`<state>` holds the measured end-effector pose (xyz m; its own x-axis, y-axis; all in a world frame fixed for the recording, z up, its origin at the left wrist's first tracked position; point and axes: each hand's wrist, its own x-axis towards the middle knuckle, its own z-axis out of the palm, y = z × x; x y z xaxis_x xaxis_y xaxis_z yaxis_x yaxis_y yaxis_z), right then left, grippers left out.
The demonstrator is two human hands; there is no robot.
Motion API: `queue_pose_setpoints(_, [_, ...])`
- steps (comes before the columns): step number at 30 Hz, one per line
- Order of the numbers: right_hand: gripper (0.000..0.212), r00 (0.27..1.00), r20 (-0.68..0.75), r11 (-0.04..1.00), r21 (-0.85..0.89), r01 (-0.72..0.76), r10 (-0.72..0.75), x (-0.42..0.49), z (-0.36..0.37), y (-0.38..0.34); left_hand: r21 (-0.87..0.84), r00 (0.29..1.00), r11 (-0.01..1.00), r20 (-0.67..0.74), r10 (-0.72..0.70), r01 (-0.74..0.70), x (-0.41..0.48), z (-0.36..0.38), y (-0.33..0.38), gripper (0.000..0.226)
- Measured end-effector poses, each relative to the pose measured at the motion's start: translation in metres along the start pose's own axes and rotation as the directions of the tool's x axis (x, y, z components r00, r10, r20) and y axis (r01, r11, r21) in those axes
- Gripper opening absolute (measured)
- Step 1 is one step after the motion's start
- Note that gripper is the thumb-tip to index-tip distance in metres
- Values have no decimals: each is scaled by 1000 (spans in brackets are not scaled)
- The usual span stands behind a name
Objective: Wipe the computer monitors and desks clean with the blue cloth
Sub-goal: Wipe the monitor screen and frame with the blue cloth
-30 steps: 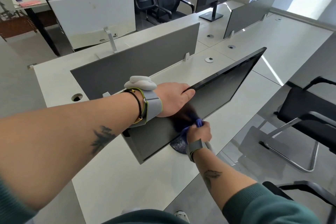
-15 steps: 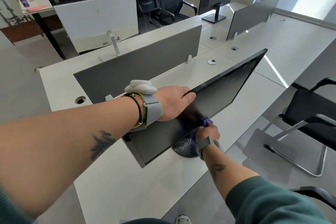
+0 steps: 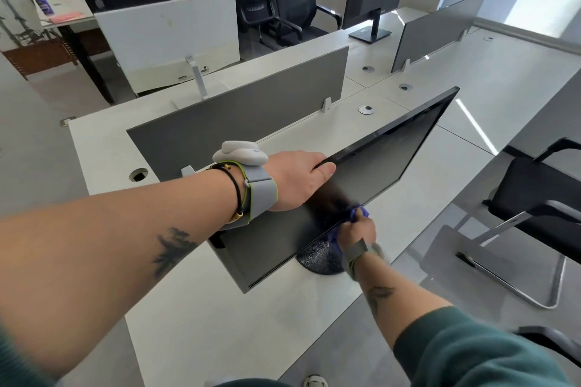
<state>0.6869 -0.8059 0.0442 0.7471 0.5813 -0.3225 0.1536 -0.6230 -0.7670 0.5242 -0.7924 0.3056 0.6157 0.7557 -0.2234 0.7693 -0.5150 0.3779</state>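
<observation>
- The desk (image 3: 220, 324) spreads ahead of me, and the monitor (image 3: 393, 166) stands on it. Its long axis runs from near-left to far-right, with the screen facing my right side.
- My left hand (image 3: 298, 179) clamps the monitor's top edge, thumb on the front. The fingers behind it are hidden.
- My right hand (image 3: 356, 231), apart and lower, is nearer the screen's bottom edge, just above the base (image 3: 317, 259).
- It clutches the blue cloth (image 3: 358, 213), mostly buried in my fist. I can't tell whether the cloth touches the glass.

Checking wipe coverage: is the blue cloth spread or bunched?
Bunched: blue cloth crumpled in the grip of the right hand, at the monitor.
</observation>
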Motion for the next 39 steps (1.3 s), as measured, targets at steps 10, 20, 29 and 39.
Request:
queue_pose_setpoints(10, [13, 996, 80, 990, 127, -57, 47, 23, 24, 31, 0, 1000, 1000, -3, 1, -1, -2, 0, 2, 44])
queue_pose_setpoints(20, [24, 997, 83, 998, 64, -8, 3, 0, 9, 13, -12, 1000, 1000, 0, 0, 0, 2, -2, 0, 44])
queue_pose_setpoints(29, [28, 943, 230, 966, -37, 256, -241, -94, 39, 24, -1, 1000, 1000, 1, 2, -2, -1, 0, -1, 38])
queue_pose_setpoints(39, [17, 940, 104, 911, -234, 341, -325, -66, 20, 26, -18, 1000, 1000, -11, 7, -8, 3, -1, -3, 33])
